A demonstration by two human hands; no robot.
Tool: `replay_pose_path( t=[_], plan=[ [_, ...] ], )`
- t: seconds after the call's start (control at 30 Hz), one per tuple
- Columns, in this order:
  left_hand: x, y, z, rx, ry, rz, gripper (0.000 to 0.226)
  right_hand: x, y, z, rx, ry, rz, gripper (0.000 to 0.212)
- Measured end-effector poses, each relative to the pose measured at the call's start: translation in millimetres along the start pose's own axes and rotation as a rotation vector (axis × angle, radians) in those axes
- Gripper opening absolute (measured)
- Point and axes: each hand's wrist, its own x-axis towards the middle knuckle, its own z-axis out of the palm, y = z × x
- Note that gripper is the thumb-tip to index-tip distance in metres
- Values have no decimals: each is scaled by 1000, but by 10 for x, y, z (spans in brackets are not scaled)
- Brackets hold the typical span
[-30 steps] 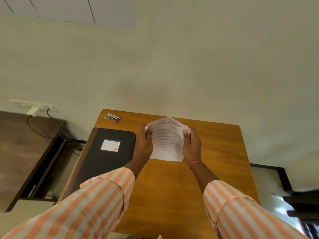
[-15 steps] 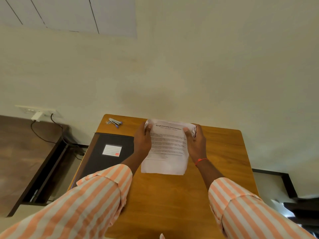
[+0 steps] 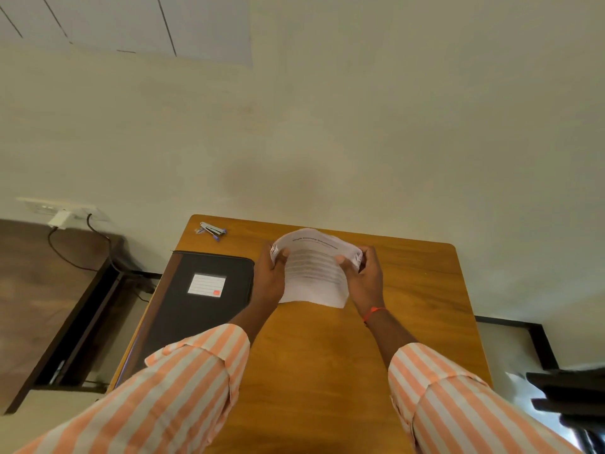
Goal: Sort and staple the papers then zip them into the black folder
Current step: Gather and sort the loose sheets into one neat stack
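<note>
The left hand [image 3: 270, 280] and the right hand [image 3: 365, 285] hold a stack of white printed papers [image 3: 312, 276] by its two sides, over the middle of the brown wooden bench [image 3: 419, 290]. Their fingers [image 3: 370, 261] curl round the edges, thumbs on the front, and the stack bends like a hill. A flat black folder with a white label [image 3: 209, 312] lies closed just left of the left hand. A small silver and blue stapler [image 3: 212, 230] lies near the bench's far left corner.

Mid-frame, the left hand [image 3: 271, 279] and right hand [image 3: 364, 280] grip the bowed papers [image 3: 313, 269] above the counter [image 3: 320, 348]; black folder [image 3: 199, 296] at left, stapler [image 3: 212, 230] above it.
</note>
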Motion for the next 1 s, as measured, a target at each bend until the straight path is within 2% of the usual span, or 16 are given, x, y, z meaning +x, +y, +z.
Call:
replay_pose_path(
  t=[0.13, 0.37, 0.6, 0.73, 0.8, 0.87, 0.93, 1.0],
  plan=[
    [-23, -96, 31, 16, -9, -19, 31, 45, 148, 53, 12, -53, 65, 23],
    [3, -312, -29, 39, -33, -106, 35, 61, 263, 56, 31, -77, 162, 37],
    [87, -152, -49, 61, -47, -94, 30, 149, 211, -25, 41, -118, 184, 36],
    [220, -13, -101, 223, -80, -102, 21, 207, 134, -128, 75, -207, 256, 46],
    [277, 41, -136, 356, -112, -111, 20, 286, -71, -185, -12, -84, 192, 58],
    [310, 101, -179, 428, -167, -99, 19, 421, -336, -195, -204, -13, 10, 67],
    [328, 142, -209, 437, -241, -88, 16, 551, -579, -123, -373, -153, -178, 69],
    [322, 189, -227, 421, -324, -63, 15, 599, -776, 5, -473, -377, -240, 67]
  ],
)
